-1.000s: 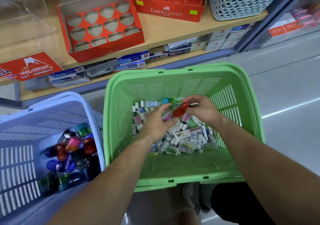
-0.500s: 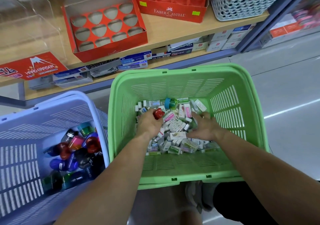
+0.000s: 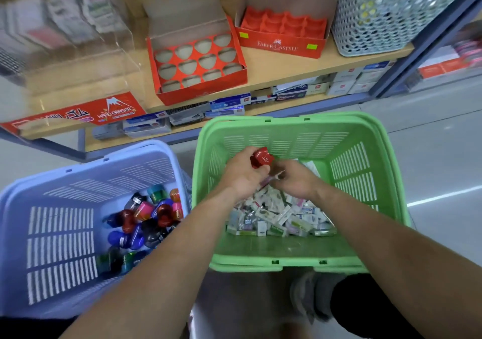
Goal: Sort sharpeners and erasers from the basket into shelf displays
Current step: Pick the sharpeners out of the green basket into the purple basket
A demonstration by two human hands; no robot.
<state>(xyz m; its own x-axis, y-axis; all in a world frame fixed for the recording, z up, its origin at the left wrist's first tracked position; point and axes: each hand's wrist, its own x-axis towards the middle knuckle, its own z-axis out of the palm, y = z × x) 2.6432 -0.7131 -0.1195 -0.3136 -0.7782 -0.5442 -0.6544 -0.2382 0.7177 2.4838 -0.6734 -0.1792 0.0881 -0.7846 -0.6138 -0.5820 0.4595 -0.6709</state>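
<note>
A green basket (image 3: 365,135) on the floor holds a heap of small boxed erasers (image 3: 276,213). My left hand (image 3: 242,174) grips a red sharpener (image 3: 261,157) above the heap. My right hand (image 3: 294,179) is beside it with curled fingers and pinches a small pinkish packet (image 3: 270,179), blurred. A lilac basket (image 3: 52,182) to the left holds several coloured sharpeners (image 3: 146,221). On the shelf stand a red display box with round holes (image 3: 198,62) and a red Faber-Castell tray (image 3: 284,34), both without items in them.
A clear acrylic eraser display (image 3: 67,51) with a red Hard Eraser label sits at the shelf's left. A grey perforated bin (image 3: 378,17) stands at the right. Stacked boxes (image 3: 229,103) fill the lower shelf. My shoe (image 3: 310,297) is below the green basket.
My left hand has lifted the red sharpener out of the eraser heap. My right hand rose from the heap and came in beside it. The view tilted up toward the shelf.
</note>
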